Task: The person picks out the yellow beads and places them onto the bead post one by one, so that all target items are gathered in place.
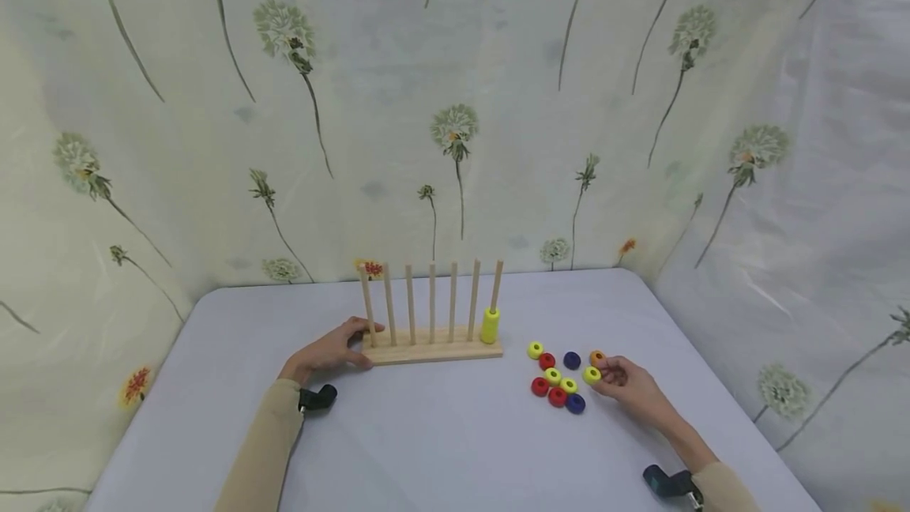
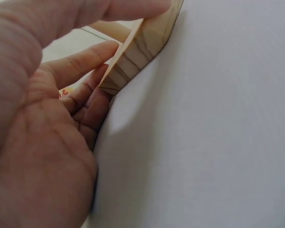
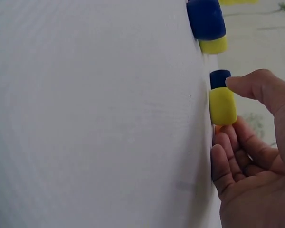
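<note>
At the left end of a wooden bead stand (image 1: 434, 350) with several upright pegs, my left hand (image 1: 330, 350) grips the base. In the left wrist view, the thumb lies over one side of the base end (image 2: 137, 52) and the fingers reach the other side. A stack of yellow beads (image 1: 490, 325) sits on the rightmost peg. My right hand (image 1: 635, 391) is at the right side of the loose beads. Its thumb and forefinger pinch a yellow bead (image 3: 223, 106) at the table surface. An orange bead (image 1: 597, 357) lies just behind, partly covered by the fingers.
Red beads (image 1: 540, 386), yellow beads (image 1: 535, 350) and dark blue beads (image 1: 575, 403) lie loosely grouped right of the stand. A white cloth covers the table (image 1: 426, 441). Behind it hangs a dandelion-patterned curtain (image 1: 384, 141).
</note>
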